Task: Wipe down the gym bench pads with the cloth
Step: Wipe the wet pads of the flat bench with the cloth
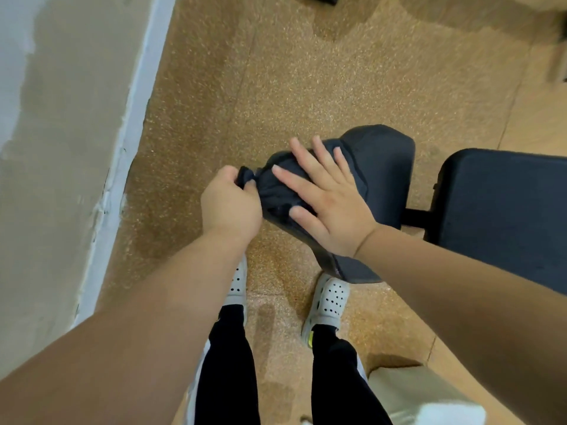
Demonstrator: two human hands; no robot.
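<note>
Dark cloth [277, 182] spread over the padded seat end [383, 167].
Left hand [230, 204] pinches its bunched corner; right hand [325, 197] presses flat, fingers splayed.

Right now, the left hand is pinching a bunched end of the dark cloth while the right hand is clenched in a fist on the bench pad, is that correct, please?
Not quite. The head view shows the right hand lying flat with fingers spread, pressing the dark cloth onto the bench pad, not clenched. The left hand does pinch a bunched end of the cloth, as you said.
</note>
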